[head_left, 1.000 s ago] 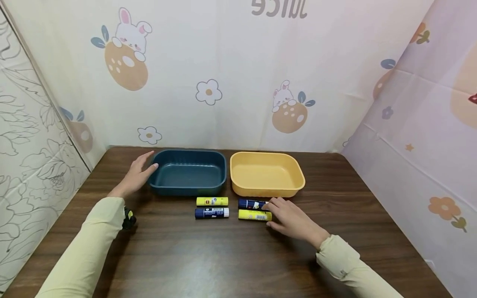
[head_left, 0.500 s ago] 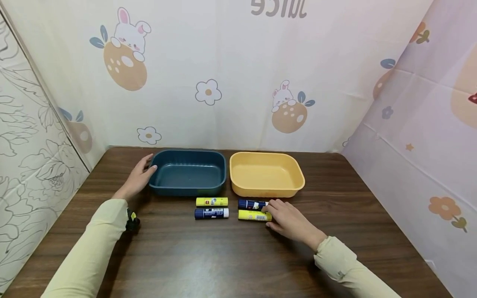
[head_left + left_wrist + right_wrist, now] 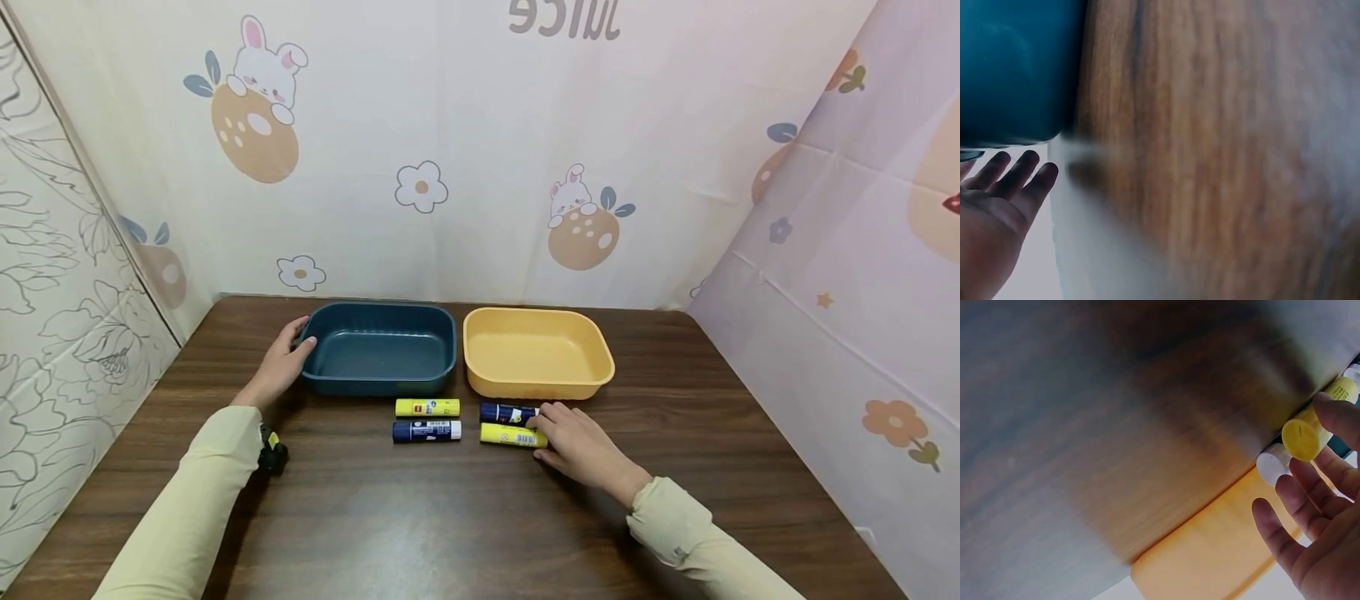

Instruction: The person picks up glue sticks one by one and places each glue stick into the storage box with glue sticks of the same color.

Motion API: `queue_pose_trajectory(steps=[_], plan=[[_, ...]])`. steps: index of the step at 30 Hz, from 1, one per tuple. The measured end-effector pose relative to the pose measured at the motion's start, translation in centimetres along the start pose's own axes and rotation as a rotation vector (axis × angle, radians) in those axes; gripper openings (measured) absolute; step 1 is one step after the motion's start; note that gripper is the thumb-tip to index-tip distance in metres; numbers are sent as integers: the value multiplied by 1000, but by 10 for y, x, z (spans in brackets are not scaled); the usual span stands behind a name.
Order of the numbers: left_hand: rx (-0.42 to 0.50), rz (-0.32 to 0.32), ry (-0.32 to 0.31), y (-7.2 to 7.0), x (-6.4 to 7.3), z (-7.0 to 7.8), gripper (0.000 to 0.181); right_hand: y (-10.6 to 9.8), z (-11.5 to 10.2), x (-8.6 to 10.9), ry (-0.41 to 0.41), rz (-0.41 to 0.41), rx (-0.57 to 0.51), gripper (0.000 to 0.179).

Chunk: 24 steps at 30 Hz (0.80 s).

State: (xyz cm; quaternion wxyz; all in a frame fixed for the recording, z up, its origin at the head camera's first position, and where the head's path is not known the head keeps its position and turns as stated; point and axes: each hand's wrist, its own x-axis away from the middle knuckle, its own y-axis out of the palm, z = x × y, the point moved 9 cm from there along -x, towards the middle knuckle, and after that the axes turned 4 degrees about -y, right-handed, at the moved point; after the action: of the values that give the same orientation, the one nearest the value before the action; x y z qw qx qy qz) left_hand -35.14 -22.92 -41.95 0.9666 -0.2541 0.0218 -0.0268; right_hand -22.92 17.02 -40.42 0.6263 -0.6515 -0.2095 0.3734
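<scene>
At the left end of a dark blue tray (image 3: 378, 387), my left hand (image 3: 279, 362) has its thumb by the rim and its fingers against or just outside the wall. The left wrist view shows those fingers (image 3: 1022, 178) nearly straight. My right hand (image 3: 581, 446) pinches the right end of a yellow glue stick (image 3: 510, 434) between thumb and fingers, and the stick still lies on the table. Just behind it lies a navy glue stick (image 3: 506, 413), its white cap partly hidden by the fingers. In the right wrist view the yellow end (image 3: 1302, 439) shows between thumb and index finger.
A yellow tray (image 3: 536, 389) stands right of the blue one. In front of the blue tray lie another yellow glue stick (image 3: 427, 407) and another navy glue stick (image 3: 426, 430). Everything sits on a brown wooden table (image 3: 420, 517), with a printed curtain (image 3: 480, 108) behind.
My left hand has shifted slightly down and come closer to the blue tray's end. My right hand has barely moved; the yellow glue stick it touches has tilted slightly.
</scene>
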Motion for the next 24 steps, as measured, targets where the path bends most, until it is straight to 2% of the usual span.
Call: queue_pose_trajectory(steps=[8,24], plan=[[56,3,-12,1,0,-4,53,1,-1,-1,15,-2,-5,31],[56,5,-41,0,-1,-8,53,3,-2,-1,-6,7,-52,26]])
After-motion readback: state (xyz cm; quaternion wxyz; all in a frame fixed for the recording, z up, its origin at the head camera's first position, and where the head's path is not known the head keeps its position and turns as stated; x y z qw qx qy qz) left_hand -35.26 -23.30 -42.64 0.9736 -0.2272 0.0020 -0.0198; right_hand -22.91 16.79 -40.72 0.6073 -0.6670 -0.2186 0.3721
